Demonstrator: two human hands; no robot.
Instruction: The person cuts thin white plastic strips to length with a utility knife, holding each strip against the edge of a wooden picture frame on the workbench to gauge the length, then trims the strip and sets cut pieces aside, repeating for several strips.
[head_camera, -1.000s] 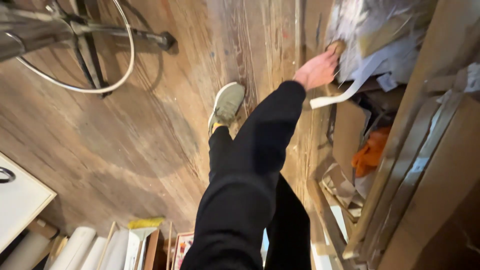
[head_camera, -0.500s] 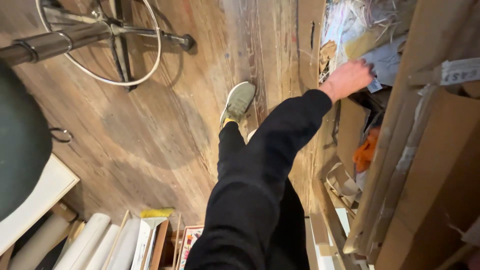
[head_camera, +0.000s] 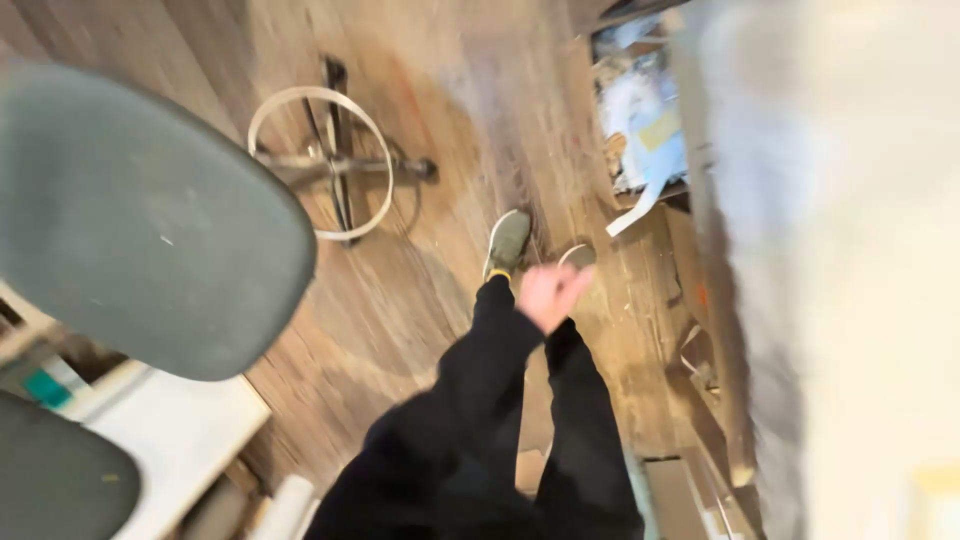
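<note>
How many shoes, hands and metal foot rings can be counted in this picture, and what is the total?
shoes: 2
hand: 1
metal foot ring: 1
Total: 4

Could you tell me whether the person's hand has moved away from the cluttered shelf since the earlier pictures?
Yes. The hand has drawn back from the cluttered shelf and now hangs empty over the wooden floor, near the shoes.
</note>
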